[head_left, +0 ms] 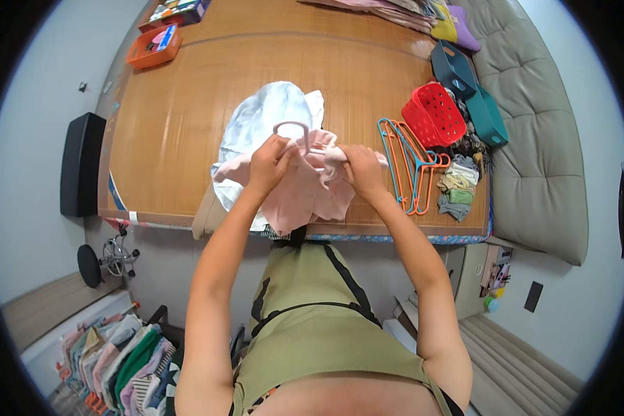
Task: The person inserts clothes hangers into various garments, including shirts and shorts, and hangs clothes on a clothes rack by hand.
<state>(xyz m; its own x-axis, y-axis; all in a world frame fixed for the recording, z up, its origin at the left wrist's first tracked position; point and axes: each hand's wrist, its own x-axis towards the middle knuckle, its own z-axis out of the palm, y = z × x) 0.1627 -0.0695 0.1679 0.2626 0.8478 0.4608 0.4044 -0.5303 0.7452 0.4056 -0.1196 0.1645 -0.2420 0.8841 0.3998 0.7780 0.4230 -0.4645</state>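
A small pale pink garment hangs between my hands over the near edge of the bed. A pale hanger is at its neckline, its hook pointing up and away from me. My left hand is closed on the garment's left shoulder, close to the hook. At the other shoulder, my right hand grips the bunched pink fabric. Which part of the hanger lies under my fingers is hidden by cloth. Beneath and behind the pink piece lies a white and light-blue garment, spread out on the mat.
Blue and orange hangers lie right of my right hand, beside folded small clothes. Behind them stand a red basket and teal bins. An orange bin sits far left. Clothes on hangers fill the lower left.
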